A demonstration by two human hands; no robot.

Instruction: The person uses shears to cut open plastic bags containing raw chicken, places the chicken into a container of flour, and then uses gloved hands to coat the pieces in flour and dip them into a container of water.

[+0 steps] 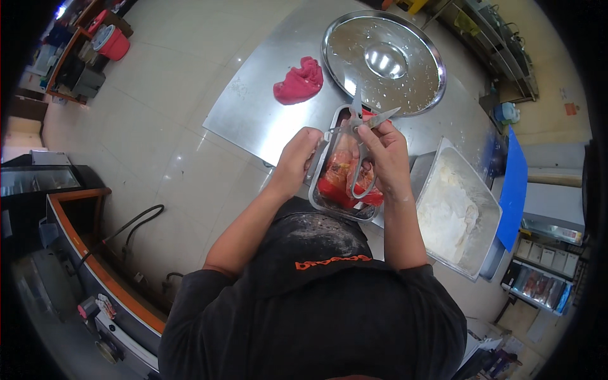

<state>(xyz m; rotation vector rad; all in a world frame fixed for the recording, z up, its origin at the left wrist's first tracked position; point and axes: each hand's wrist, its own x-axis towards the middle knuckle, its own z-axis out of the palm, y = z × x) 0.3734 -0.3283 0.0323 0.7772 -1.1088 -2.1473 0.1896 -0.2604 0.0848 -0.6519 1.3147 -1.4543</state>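
Note:
A pair of large metal scissors (356,128) is spread wide, blades pointing away from me. My left hand (296,161) is closed around one grey handle, by the left rim of a small metal tray (314,197). Thumb and fingers of my right hand (391,158) pinch the scissors near the pivot; the other handle loop hangs beside that palm. Below the scissors, the tray holds a red and clear plastic package (337,189) with orange-brown contents that I cannot make out. Red plastic also shows behind my right fingers.
A wide round metal tray (345,47) with white crumbs lies on the steel table (247,95). A crumpled red cloth (301,81) is left of it. At my right stands a deep metal pan (446,158) of white flour, near a blue panel (514,190).

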